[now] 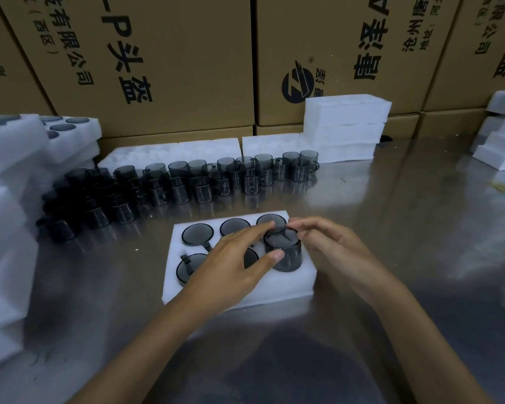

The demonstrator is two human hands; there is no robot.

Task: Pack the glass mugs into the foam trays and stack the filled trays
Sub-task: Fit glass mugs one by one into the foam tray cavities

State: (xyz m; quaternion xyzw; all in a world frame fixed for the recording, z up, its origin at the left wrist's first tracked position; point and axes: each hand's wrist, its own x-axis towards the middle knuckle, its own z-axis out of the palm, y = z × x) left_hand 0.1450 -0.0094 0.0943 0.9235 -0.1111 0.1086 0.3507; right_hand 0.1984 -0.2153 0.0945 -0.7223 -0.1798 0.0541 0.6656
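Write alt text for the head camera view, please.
Both hands, left hand and right hand, hold a smoky dark glass mug over the last pocket of a white six-pocket foam tray; more mugs wait behind on the steel table.

Two forearms enter from the lower edge and end in the left hand and the right hand. Both forearms are bare along their whole visible length; no sleeve edge or cuff reaches into view. Neither hand wears a glove. No ring, watch, bracelet or strap shows on either wrist or on any of the fingers. The fingers are slender, and the one nail that shows plainly, on the left thumb, is short and unpainted. No marking or bandage can be seen. The upper arms and clothing lie outside the view.
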